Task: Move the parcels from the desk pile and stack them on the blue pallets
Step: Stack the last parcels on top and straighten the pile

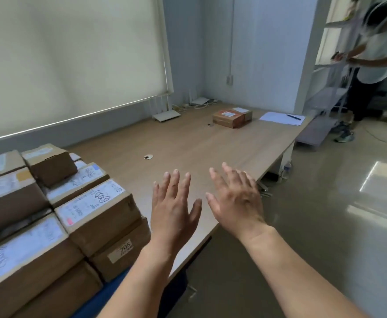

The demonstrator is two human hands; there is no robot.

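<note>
Hands out front, both empty. Left grip [174,210] released, fingers straight and spread, palm down, above the near edge of the counter [187,143]. Right grip [236,200] also released, fingers spread, just beside the left one and not touching it, over the counter's near right edge.

Two brown parcels [230,118] sit at the far end of the counter, touching each other, well apart from both grips. Beside them to the right lies a sheet of paper [277,117] with a pen [293,117] on it. White router [166,115] by the back wall. Round cable hole [148,157] in the counter top, between the grips and the far parcels.

Stack of parcels [91,210] at left, several layers, white labels up, one small box [50,164] tilted on top. The lowest front box is marked 705 [121,249]. Blue pallet [112,292] shows under the stack's near corner, close by the left forearm.

Roller blind [73,53] is down behind the counter. Another person [376,53] stands far right, blurred, on the glossy floor [325,226].
</note>
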